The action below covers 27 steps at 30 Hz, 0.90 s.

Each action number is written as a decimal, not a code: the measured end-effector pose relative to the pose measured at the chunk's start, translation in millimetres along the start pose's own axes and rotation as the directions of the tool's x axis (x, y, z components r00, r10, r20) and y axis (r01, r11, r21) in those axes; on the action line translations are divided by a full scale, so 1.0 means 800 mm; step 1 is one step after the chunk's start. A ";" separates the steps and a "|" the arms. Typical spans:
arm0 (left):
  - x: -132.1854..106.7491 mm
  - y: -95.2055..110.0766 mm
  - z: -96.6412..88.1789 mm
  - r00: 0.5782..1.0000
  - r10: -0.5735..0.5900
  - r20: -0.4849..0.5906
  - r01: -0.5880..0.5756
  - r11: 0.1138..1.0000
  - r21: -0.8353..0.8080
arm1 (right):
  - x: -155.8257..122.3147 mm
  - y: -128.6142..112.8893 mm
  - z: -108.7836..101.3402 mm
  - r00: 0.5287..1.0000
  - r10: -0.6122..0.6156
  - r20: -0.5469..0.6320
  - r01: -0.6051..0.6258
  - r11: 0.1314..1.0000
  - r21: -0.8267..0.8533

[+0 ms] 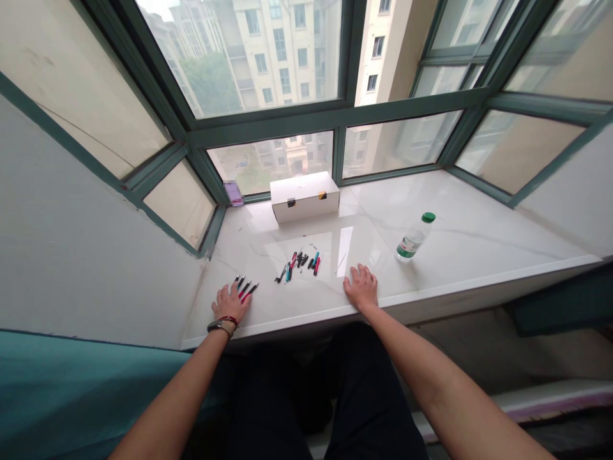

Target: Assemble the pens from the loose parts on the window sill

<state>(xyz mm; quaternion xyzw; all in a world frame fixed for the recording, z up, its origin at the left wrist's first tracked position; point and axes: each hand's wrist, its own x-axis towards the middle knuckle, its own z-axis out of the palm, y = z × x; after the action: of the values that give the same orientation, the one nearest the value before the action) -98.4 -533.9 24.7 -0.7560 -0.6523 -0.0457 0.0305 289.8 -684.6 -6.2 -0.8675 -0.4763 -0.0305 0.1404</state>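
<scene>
My left hand (230,303) lies palm down at the left front of the white windowsill, its fingers stretched out. Several pens (246,288) with dark tips stick out beside and from under it; their other ends are hidden by the hand. Palm down near the front edge, right of the middle, rests my right hand (361,285), fingers spread and holding nothing. Between the hands is a loose pile of pen parts (301,259) in black, blue and red. A thin, pale stick-like piece (340,263) lies just left of my right fingertips.
A white box (305,199) with black and yellow tabs stands against the window. To the right is an upright clear bottle (408,246) with a green cap. A blurred purple item (233,193) leans in the left corner. The marble sill (479,223) ends at a raised front edge.
</scene>
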 end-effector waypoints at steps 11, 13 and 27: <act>0.008 -0.001 0.021 0.999 0.030 -0.013 -0.030 0.998 -0.047 | 0.001 0.000 0.000 1.000 0.007 0.013 -0.007 1.000 0.005; 0.007 0.000 0.017 0.999 0.027 -0.021 -0.029 0.997 -0.067 | 0.001 0.000 0.000 1.000 0.009 0.021 -0.010 1.000 0.008; 0.028 -0.011 0.016 0.999 0.039 -0.009 -0.040 0.969 -0.242 | 0.000 -0.001 -0.006 0.998 0.013 0.059 -0.014 1.000 0.023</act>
<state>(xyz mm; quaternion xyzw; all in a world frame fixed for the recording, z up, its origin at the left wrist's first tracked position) -103.7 -509.6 14.1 -0.7667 -0.6266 -0.1260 -0.0600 289.6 -685.6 -1.1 -0.8695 -0.4747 0.0014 0.1367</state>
